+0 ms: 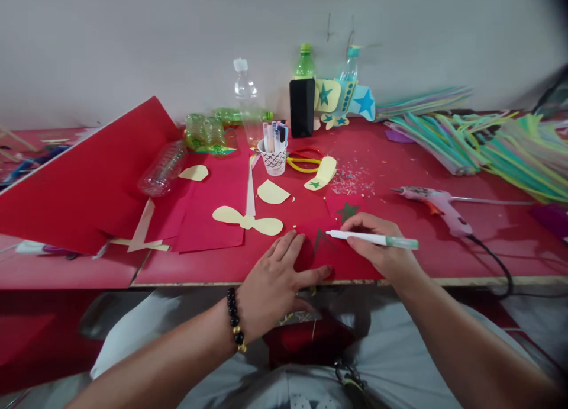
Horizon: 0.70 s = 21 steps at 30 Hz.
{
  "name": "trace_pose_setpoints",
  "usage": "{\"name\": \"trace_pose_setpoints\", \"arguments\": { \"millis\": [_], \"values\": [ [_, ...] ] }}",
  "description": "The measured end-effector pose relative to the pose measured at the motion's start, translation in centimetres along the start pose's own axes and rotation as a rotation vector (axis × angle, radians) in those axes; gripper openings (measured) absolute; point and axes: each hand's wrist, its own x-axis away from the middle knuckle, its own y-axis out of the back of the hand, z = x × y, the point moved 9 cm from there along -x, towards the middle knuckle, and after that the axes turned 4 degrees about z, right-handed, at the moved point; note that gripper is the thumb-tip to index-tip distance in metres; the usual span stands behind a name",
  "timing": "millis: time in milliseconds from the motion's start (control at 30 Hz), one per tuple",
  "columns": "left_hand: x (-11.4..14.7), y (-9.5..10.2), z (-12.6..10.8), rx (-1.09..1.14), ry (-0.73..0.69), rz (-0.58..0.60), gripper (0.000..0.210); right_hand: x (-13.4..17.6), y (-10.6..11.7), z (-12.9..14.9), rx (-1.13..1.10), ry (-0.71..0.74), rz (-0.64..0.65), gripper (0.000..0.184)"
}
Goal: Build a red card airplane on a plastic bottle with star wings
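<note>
My right hand (379, 240) is closed around a white marker (368, 237) with a pale green end, its tip over a red sheet of paper (350, 264). Dark star lines (320, 241) show on that sheet beside the tip. Fingers spread, my left hand (284, 273) lies at the sheet's left side and the table edge. Just behind, a filled dark green star (347, 211) sits on red paper. A pale yellow propeller-shaped cutout (247, 221) lies beyond my left fingertips.
A pink glue gun (439, 205) with a cord rests at right, near bundled colored strips (488, 145). Behind stand a cup of markers (273, 157), a black phone (302, 108) and a decorated bottle plane (348, 89). A large red board (97, 172) leans at left.
</note>
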Motion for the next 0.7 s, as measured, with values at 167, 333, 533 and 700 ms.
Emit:
{"name": "trace_pose_setpoints", "arguments": {
  "millis": [167,333,533,700],
  "values": [
    [0.12,-0.55,0.31,0.023,0.009,-0.035,0.078,0.53,-0.14,-0.41,0.030,-0.007,0.030,0.008],
    [0.10,-0.62,0.25,0.023,0.004,-0.047,0.077,0.46,-0.57,-0.64,0.061,-0.019,0.022,0.009],
    [0.07,-0.60,0.24,0.015,0.002,-0.049,0.077,0.36,-0.88,-0.18,0.087,0.004,0.031,0.008],
    [0.13,-0.45,0.21,0.016,-0.002,-0.059,0.077,0.75,-0.34,-0.20,0.087,-0.026,0.007,0.010]
  ]
}}
